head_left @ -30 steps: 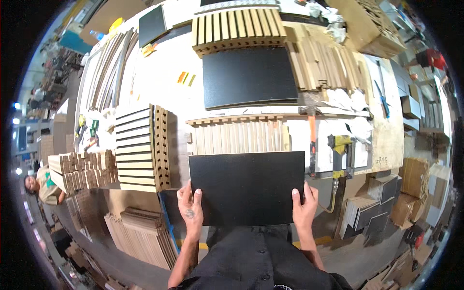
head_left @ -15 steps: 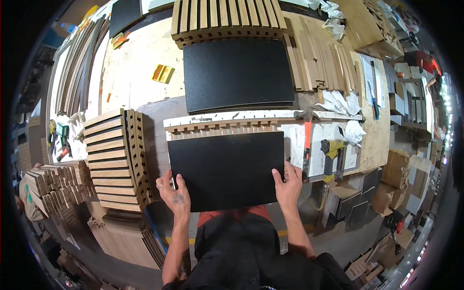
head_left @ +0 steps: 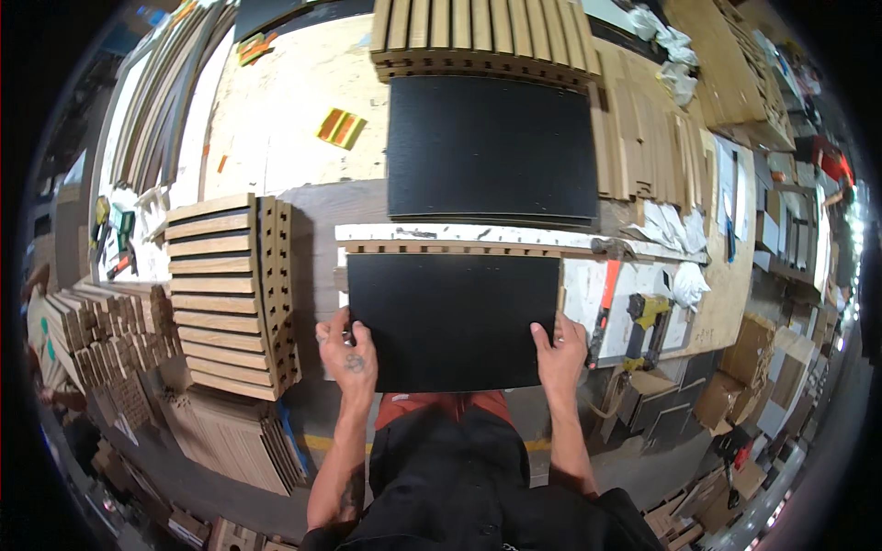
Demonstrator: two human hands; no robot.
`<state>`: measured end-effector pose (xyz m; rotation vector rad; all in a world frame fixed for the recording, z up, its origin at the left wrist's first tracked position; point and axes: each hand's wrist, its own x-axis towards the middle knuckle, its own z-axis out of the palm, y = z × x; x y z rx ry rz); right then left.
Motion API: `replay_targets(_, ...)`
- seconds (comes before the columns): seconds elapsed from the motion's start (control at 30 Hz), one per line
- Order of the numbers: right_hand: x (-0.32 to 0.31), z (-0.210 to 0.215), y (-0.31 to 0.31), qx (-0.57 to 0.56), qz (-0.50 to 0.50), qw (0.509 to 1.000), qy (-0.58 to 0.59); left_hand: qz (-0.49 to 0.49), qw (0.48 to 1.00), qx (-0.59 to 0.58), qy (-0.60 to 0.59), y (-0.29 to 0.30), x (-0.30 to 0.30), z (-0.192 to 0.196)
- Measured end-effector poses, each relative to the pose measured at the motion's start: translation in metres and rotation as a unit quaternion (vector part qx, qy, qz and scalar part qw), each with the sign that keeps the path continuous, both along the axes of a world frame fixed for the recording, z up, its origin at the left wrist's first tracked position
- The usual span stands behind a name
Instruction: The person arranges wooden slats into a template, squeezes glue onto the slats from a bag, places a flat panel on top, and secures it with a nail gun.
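On the workbench (head_left: 294,138) straight ahead of the person, a black rectangular panel (head_left: 455,317) lies flat, its far long edge butted up against a row of wooden slats (head_left: 459,248) that peek out beyond it under a paint-spattered white strip (head_left: 478,235). Left hand (head_left: 349,363) clasps the panel's near left corner, fingers curled over the top face, thumb side along the edge. Right hand (head_left: 560,354) does the same at the near right corner, fingers spread on the black surface and closed onto the edge. Panel sits level, near edge overhanging the bench toward the person's body. Beyond the white strip, a second black panel (head_left: 491,147) rests on the bench, apart from the held one. Past that, at the far edge of view, a slatted wooden panel (head_left: 482,37) lies with its strips running away from the person. Just left of the left hand, a stack of slatted panels (head_left: 230,294) stands on the bench, light strips alternating with dark gaps. Right of the right hand, an orange-handled tool (head_left: 604,312) and a yellow power tool (head_left: 643,321) lie on a white sheet, near but not touching the held panel. Loose wood strips (head_left: 643,138) are piled at the far right.
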<state>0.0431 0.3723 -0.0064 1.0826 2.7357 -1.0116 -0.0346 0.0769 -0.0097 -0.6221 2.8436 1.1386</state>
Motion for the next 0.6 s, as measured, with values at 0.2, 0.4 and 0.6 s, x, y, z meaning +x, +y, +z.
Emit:
replay_targets(0.2,0.004,0.002,0.01,0.003,-0.002,1.0,0.012,-0.038,0.999,-0.024,0.031,0.007,0.0,-0.014)
replay_targets(0.4,0.002,-0.007,0.001,-0.021,-0.002,1.0,0.008,-0.019,0.999,-0.017,-0.028,0.0,-0.003,-0.006)
replay_targets(0.6,0.002,-0.004,0.006,0.025,0.045,0.999,-0.004,-0.063,0.996,-0.069,-0.003,0.007,-0.005,-0.009)
